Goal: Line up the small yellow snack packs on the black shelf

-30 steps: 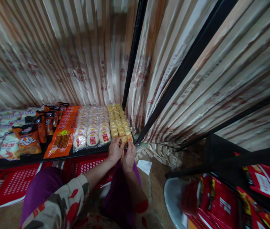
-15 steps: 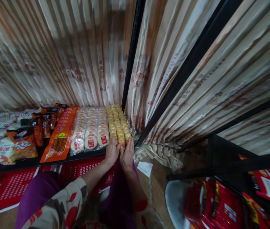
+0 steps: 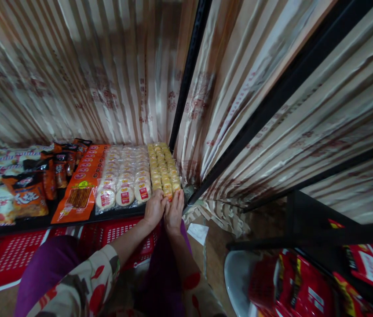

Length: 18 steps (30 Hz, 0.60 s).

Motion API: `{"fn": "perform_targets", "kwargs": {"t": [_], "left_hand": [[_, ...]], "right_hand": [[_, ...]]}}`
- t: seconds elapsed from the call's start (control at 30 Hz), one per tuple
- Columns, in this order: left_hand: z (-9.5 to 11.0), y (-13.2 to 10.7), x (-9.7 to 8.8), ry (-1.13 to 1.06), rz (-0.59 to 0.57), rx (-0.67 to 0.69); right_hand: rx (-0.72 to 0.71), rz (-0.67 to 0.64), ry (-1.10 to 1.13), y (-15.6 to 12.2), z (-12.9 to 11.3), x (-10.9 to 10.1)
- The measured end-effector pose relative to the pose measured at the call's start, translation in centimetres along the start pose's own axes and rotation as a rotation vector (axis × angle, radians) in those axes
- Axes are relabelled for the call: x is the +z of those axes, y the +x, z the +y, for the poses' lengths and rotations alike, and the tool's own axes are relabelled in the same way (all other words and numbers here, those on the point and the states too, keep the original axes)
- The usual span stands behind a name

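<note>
Rows of small yellow snack packets [image 3: 162, 169] lie at the right end of a low black shelf [image 3: 114, 215]. At their front, my left hand [image 3: 155, 209] has its fingers curled against the left corner. Close beside it, my right hand [image 3: 173, 213] grips the right front side, its fingers fairly straight. The frontmost packets are partly hidden by my fingers. Left of the yellow rows are clear-wrapped round white crackers [image 3: 125, 195] with red labels, in three columns.
An orange flat snack pack [image 3: 80, 189] and orange-black snack bags [image 3: 30, 198] sit farther left. Red baskets [image 3: 18, 255] stand below the shelf. A black post [image 3: 186, 83] and pleated curtain [image 3: 117, 79] rise behind. Red bags [image 3: 312, 286] lie at lower right.
The view has shifted slightly, so the posts appear farther right and the shelf goods a little farther left. Both hands stay at the front of the yellow packets.
</note>
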<state>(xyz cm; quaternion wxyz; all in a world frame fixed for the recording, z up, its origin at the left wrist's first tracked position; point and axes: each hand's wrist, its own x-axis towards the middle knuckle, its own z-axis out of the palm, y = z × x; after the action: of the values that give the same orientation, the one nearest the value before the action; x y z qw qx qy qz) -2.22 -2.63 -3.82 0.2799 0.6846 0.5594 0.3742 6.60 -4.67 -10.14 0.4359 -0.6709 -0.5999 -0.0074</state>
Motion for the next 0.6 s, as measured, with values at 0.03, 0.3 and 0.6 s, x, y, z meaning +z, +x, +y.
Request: {"fn": "perform_targets", "kwargs": {"t": [0.03, 0.3, 0.6], "left_hand": [[-0.1, 0.0, 0.0, 0.02, -0.009, 0.008], [-0.4, -0.1, 0.0, 0.159, -0.028, 0.057], [-0.8, -1.1, -0.5, 0.32, -0.053, 0.162]], "right_hand": [[0.001, 0.007, -0.001, 0.0, 0.0, 0.1], [0.02, 0.042, 0.028, 0.0, 0.0, 0.1], [0.071, 0.068, 0.054, -0.7, -0.4, -0.9]]}}
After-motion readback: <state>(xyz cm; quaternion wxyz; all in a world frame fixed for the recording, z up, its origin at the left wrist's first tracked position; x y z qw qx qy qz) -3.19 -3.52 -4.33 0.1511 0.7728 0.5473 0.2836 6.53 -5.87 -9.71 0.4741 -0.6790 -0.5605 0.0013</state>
